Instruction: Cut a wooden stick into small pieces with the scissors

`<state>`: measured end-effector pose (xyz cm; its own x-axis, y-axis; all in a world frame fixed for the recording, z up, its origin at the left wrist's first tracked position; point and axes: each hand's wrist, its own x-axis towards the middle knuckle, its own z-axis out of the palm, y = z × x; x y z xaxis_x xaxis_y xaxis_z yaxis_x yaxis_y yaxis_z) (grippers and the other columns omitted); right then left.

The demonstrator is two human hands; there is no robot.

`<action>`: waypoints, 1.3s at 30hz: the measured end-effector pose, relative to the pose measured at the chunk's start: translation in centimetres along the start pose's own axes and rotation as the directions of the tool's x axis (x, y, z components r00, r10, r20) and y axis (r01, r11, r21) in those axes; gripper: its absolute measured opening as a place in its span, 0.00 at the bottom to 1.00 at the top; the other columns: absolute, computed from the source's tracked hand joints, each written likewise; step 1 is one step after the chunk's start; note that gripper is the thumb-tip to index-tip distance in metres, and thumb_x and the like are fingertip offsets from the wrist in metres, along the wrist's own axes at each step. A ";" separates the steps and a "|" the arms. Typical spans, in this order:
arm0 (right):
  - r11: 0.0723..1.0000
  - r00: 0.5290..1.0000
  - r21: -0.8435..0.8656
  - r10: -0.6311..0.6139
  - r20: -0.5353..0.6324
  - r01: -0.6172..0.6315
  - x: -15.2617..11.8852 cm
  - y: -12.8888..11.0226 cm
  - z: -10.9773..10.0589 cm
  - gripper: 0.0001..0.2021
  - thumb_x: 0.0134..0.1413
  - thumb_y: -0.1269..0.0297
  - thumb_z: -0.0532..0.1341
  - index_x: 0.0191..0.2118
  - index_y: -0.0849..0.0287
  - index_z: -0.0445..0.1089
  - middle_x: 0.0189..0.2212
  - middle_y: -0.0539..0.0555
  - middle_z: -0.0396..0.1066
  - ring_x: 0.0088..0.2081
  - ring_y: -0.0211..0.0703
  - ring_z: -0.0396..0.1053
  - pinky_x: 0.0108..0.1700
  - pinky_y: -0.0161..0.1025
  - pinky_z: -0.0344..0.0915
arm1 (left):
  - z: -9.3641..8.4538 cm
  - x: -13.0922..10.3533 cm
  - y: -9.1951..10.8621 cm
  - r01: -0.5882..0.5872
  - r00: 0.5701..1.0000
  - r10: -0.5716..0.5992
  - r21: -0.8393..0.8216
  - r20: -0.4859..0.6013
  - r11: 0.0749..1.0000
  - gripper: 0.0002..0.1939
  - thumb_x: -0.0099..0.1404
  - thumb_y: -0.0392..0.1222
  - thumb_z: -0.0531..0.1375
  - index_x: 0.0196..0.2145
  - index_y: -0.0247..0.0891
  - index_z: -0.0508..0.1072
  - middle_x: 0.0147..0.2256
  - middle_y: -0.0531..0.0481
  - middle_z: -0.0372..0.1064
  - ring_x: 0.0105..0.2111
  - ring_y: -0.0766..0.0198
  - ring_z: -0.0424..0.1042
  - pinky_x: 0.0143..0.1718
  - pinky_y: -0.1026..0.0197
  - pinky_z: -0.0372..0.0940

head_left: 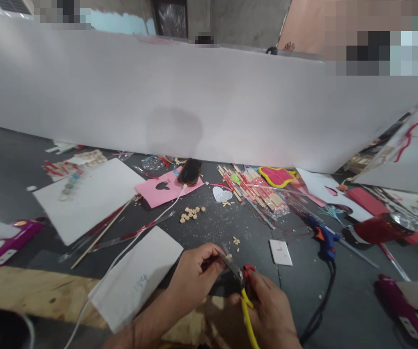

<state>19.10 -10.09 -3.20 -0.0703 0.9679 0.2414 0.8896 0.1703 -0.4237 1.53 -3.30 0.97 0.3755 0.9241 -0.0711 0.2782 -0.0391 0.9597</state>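
Left hand: grip pinching pale bit, mostly hidden, beside blades of cutters. Right hand: grip wrapped round cutters' handles. Both over near side of tabletop; loose offcuts just beyond, block pile farther left. Likely risks: fingertips so near blades that slip could nick skin; short bit could spring away if pinch loosens; knocked offcuts could scatter.

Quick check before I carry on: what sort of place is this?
Probably a craft workshop: a blue glue gun and pink paper with a shape cut out lie on the dark worktable, and the right hand holds a scissors-like cutting tool.
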 end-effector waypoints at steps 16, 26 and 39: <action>1.000 0.999 0.010 0.024 0.042 -0.025 0.1 -0.1 0.1 0.12 0.49 0.54 0.55 0.32 0.59 0.66 0.25 0.55 0.71 0.26 0.43 0.70 0.27 0.35 0.65 | 0.1 0.4 -0.8 0.103 0.994 -0.091 -0.233 0.062 0.967 0.05 0.57 0.38 0.57 0.25 0.35 0.70 0.19 0.57 0.64 0.15 0.75 0.53 0.16 0.71 0.47; 0.999 0.998 0.023 0.039 0.049 -0.040 -0.3 0.1 0.2 0.13 0.48 0.53 0.56 0.34 0.59 0.66 0.24 0.54 0.71 0.26 0.42 0.70 0.27 0.34 0.64 | 0.3 0.8 -1.9 0.213 0.973 -0.152 -0.412 0.176 0.886 0.09 0.56 0.44 0.58 0.27 0.34 0.68 0.20 0.54 0.67 0.13 0.75 0.52 0.15 0.70 0.46; 0.998 0.995 0.006 0.056 0.080 -0.057 -0.4 -0.1 0.0 0.17 0.50 0.50 0.54 0.32 0.60 0.67 0.20 0.53 0.68 0.21 0.40 0.67 0.23 0.32 0.60 | 0.3 0.4 -1.5 0.145 0.987 -0.118 -0.289 0.109 0.946 0.10 0.59 0.44 0.56 0.26 0.34 0.68 0.21 0.53 0.68 0.16 0.74 0.55 0.17 0.70 0.49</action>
<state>19.00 -10.53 -3.28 -0.0558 0.9876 0.1470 0.8894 0.1161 -0.4422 1.50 -2.93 -0.60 0.4345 0.8752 -0.2127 0.0625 0.2062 0.9765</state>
